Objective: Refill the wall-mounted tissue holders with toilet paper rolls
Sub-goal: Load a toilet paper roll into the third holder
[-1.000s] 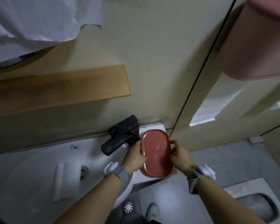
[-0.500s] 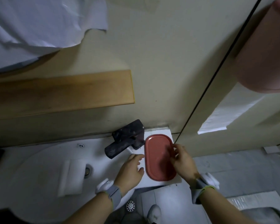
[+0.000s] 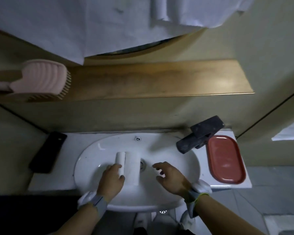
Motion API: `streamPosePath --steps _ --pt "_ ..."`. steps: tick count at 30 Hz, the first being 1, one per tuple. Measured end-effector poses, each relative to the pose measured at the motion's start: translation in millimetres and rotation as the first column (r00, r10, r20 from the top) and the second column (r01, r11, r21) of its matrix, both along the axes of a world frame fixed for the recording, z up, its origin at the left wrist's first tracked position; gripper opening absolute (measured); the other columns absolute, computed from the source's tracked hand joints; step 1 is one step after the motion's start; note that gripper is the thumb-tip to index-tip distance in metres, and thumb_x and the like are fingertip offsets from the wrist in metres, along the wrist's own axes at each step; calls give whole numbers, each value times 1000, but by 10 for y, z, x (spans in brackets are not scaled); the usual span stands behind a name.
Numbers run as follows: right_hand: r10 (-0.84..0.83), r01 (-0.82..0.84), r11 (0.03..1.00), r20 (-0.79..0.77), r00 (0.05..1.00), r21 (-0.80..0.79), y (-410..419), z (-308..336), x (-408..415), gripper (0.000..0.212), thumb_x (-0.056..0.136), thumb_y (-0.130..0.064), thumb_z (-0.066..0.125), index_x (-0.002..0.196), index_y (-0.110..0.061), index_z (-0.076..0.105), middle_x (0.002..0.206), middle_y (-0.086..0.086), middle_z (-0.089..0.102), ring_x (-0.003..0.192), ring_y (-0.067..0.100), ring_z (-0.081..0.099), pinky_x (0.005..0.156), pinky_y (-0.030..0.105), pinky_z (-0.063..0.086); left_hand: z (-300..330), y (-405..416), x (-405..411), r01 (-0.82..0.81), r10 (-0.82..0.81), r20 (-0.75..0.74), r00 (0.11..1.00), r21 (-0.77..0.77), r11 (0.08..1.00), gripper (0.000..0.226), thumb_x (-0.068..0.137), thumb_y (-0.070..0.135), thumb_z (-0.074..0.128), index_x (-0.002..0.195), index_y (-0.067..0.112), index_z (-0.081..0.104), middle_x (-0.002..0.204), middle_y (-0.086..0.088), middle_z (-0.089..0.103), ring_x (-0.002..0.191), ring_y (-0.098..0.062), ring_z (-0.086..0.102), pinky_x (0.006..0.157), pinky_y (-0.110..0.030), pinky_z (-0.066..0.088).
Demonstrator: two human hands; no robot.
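Holder [image 3: 29, 78]: cut off by left edge; contents not visible. White sheet [image 3: 95, 22]: cut off by top and left edges; covers most of the mirror behind. Paper strip [image 3: 288, 131] at right: cut off by right edge. Roll [image 3: 120, 162] in basin [image 3: 176, 167]: lower end hidden under left hand [image 3: 111, 179]; contact of fingers unclear. Drain [image 3: 143, 164]: partly hidden by paper sheet [image 3: 132, 167]. Right hand [image 3: 171, 178]: blurred. Both forearms: cut off by bottom edge.

glossy ceramic sink [image 3: 185, 167]; matt wood shelf [image 3: 159, 80]; glossy red tray [image 3: 226, 160].
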State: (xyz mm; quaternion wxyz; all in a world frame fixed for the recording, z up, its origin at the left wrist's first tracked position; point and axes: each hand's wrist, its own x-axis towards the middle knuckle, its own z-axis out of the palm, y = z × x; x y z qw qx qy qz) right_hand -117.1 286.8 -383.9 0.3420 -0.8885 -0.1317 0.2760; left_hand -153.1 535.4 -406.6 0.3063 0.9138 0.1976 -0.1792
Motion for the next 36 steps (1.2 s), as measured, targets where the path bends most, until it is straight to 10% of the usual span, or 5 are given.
streamPosePath --steps 12,21,28,33,36 --pt "366 -306 898 152 918 -316 1056 -531 -278 69 83 -12 54 149 -12 34 159 6 26 146 29 27 107 39 41 -446 430 105 -99 43 -209 977 -269 958 52 94 25 57 140 16 35 129 -11 62 107 -30 63 84 -37 54" --pt "327 -223 916 299 896 -333 1081 -554 -360 72 53 -18 86 123 -13 67 133 9 63 118 32 64 92 36 54 -523 323 209 -192 119 -209 971 -376 906 66 89 25 69 145 13 35 135 -12 57 117 -32 58 94 -42 53" --pt "348 -300 904 117 930 -305 1039 -446 -263 69 90 -18 54 154 -17 27 164 2 15 150 24 20 122 35 18 -212 666 93 -57 35 -81 996 -290 955 58 78 24 77 130 16 52 117 -7 52 94 -23 61 64 -24 51" --pt "-158 152 984 61 986 96 752 -1 -198 50 97 -18 55 145 -17 43 150 4 42 134 19 46 109 24 36 210 585 110 287 -272 109 956 -167 943 56 78 22 76 126 32 49 110 5 40 101 -21 56 70 -14 40" --pt "-486 572 754 -311 817 322 300 325 -230 27 99 -21 55 126 -22 60 120 5 65 104 24 67 94 30 50 443 170 173 472 -452 153 879 -152 868 54 80 22 72 122 40 44 116 7 52 102 -20 56 75 -25 47"
